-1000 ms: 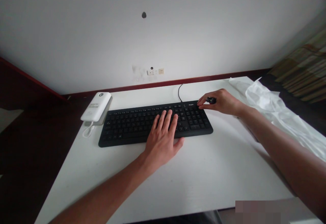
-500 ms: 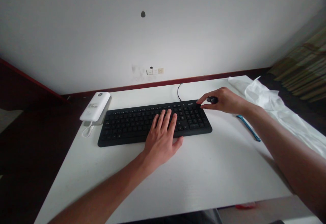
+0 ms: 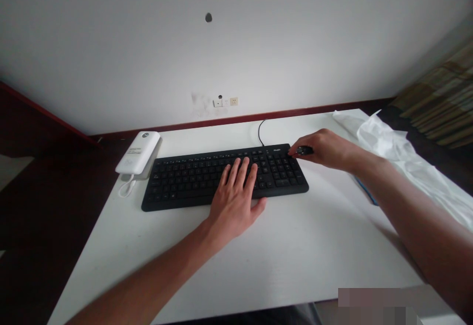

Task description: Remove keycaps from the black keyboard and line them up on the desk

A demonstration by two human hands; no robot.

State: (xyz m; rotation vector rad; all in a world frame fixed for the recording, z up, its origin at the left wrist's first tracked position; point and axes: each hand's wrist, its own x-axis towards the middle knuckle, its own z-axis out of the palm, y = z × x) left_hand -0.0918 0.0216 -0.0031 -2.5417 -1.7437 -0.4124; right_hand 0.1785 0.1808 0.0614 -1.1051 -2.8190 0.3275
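A black full-size keyboard (image 3: 192,177) lies on the white table, its number pad at the right end. My left hand (image 3: 233,201) rests flat on its keys right of the middle, fingers stretched out and slightly apart, thumb over the front edge. At the number pad's upper right corner is my right hand (image 3: 318,150), thumb and fingertips pinched together close to the keys. A small dark, shiny object (image 3: 304,150) shows within that hand; its kind cannot be made out.
A white power bank (image 3: 138,153) with a short white cable (image 3: 126,187) sits at the table's left edge. White crumpled sheeting (image 3: 391,147) covers the right side. A blue strip (image 3: 365,190) lies partly behind my right forearm. The keyboard's cord (image 3: 259,130) runs toward the wall.
My right thumb and fingers have drawn together at the keyboard's upper right corner. The right forearm now covers more of the blue strip. My left hand has stayed in place.
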